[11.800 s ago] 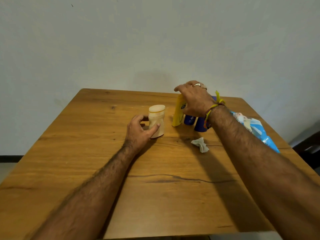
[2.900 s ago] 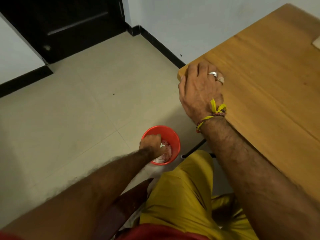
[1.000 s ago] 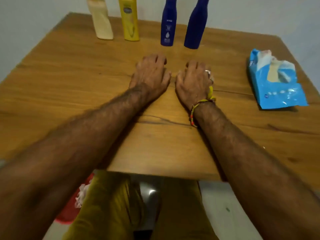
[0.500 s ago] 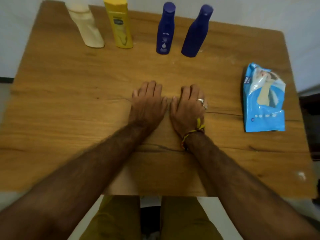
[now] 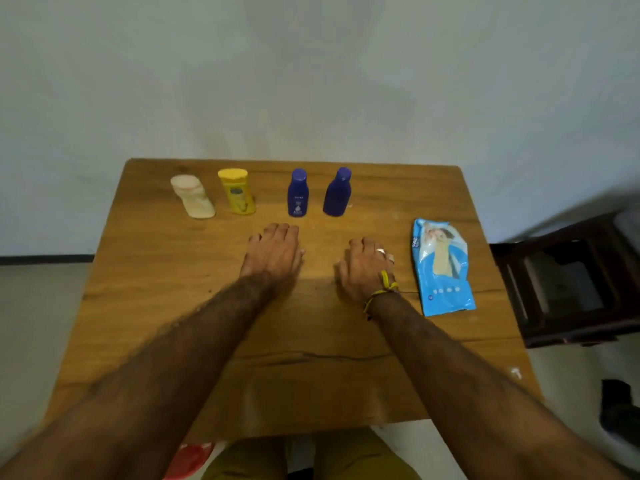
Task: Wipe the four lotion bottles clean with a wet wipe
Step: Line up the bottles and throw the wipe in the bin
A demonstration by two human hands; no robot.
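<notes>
Centre of frame: a brown wooden table (image 5: 173, 306) with a dark crack across its near half. At right centre, flat on the wood: a light-blue soft plastic pack of wet wipes (image 5: 441, 268), just beside the right hand. Across the upper middle, in a spaced row, upright, none touching: a cream waisted plastic lotion bottle (image 5: 194, 200) at far left, a yellow flat-sided bottle (image 5: 238, 192), a dark-blue bottle with a white label (image 5: 298, 194), a plain dark-blue bottle (image 5: 337, 192).

Resting palm-down on the wood, well apart: left hand (image 5: 275, 256) just below the labelled blue bottle, right hand (image 5: 363, 270) with rings and a yellow wrist thread; fingers loosely bent, holding nothing.

Probably light, stiff, smooth-walled, slippery once wet; tall and narrow, so easily toppled. Best gripped round the mid-body or the waist below the cap, with the wipe drawn along the wall. No loose wipe in sight.
</notes>
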